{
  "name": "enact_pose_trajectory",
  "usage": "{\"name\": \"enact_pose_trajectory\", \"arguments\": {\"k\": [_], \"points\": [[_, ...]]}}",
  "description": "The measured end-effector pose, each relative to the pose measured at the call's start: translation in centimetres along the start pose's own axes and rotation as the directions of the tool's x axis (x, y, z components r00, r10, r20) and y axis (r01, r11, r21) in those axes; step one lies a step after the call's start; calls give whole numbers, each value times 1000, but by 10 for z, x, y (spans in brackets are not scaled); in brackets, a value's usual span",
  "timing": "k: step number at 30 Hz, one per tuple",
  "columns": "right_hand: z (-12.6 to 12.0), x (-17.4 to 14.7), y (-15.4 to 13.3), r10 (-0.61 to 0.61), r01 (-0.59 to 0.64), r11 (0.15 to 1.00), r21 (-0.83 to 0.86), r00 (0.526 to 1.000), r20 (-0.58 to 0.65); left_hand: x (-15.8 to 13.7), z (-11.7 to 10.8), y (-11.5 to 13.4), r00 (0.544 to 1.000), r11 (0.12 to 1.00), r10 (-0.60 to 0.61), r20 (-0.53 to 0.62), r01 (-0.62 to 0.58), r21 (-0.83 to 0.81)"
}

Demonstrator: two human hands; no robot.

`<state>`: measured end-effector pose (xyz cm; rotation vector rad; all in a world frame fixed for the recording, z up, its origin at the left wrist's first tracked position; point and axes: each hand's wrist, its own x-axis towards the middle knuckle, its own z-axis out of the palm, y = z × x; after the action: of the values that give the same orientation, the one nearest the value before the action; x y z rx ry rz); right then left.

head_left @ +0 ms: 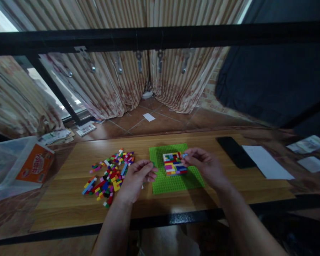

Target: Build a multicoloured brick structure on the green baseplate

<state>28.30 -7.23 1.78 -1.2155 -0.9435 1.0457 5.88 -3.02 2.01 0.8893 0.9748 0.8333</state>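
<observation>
Studded plastic baseplate (162, 185), smooth wood-grain tabletop (66, 193)

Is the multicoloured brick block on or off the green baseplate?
On: the brick block sits within the edges of the green baseplate, with bare green showing around it.

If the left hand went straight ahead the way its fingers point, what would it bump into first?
Probably the multicoloured brick build on the green baseplate; how high the left hand hovers is unclear, so it might pass above.
</observation>
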Motion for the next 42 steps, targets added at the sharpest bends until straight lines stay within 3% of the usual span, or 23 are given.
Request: {"name": "enact_pose_trajectory", "arguments": {"k": [4, 8, 15, 28, 38, 42], "points": [[-32, -4, 3, -49, 43, 970, -241, 999, -20, 7, 10, -11, 998, 974, 56, 26, -60, 220], [-44, -8, 11, -110, 107, 919, -379, 994, 13, 15, 19, -20, 996, 940, 60, 70, -79, 332], [-32, -11, 29, -2, 53, 922, -383, 991, 133, 25, 20, -25, 996, 917, 90, 23, -92, 389], [-16, -18, 29, -82, 144, 764, -628, 989, 126, 30, 24, -37, 990, 914, 129, 52, -139, 381], [-1, -23, 30, -208, 176, 514, -840, 975, 77, 35, 22, -45, 977, 874, 190, 96, -213, 436], [3, -26, 30, -249, 196, 462, -865, 965, 85, 35, 21, -45, 973, 861, 209, 101, -232, 453]]}}
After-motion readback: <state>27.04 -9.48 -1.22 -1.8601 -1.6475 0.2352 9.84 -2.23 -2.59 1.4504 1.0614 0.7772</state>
